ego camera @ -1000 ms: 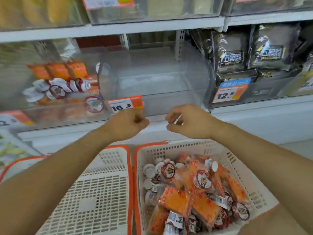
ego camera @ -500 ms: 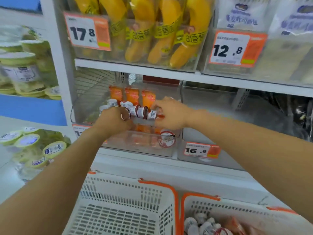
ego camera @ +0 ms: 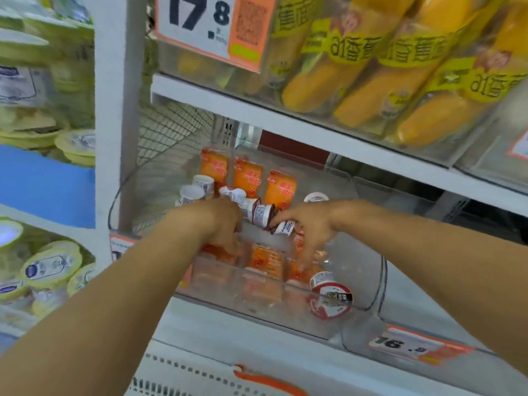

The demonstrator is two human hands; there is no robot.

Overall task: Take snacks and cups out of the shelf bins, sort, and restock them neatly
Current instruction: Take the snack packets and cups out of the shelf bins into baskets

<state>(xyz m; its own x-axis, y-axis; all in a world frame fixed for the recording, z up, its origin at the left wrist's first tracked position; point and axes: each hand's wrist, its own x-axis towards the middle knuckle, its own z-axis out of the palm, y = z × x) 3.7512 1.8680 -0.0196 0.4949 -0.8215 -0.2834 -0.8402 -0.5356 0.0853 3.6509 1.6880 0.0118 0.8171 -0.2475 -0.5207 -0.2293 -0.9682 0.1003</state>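
A clear shelf bin [ego camera: 371, 298] holds orange snack packets [ego camera: 247, 175] standing at its back and more lying in front. Several small white cups [ego camera: 257, 212] with dark red lids lie across the packets, and one cup [ego camera: 328, 295] rests against the front wall. My left hand [ego camera: 220, 224] reaches down into the bin's left side; its fingers curl onto the front packets, blurred and partly hidden. My right hand [ego camera: 308, 227] is inside the bin too, fingers stretched down among the packets, its thumb side touching a small cup [ego camera: 283, 228].
Yellow banana-shaped packs [ego camera: 371, 81] fill the shelf above, behind a 17.8 price tag [ego camera: 200, 18]. A second clear bin [ego camera: 428, 224] with a 16.9 tag [ego camera: 405, 344] stands to the right. Green-lidded tubs [ego camera: 51, 267] are at left. A white basket's orange rim [ego camera: 257, 378] is below.
Both hands rose from above the baskets to the left bin and now sink deeper among its cups and packets. The view has moved up and closer to the shelf.
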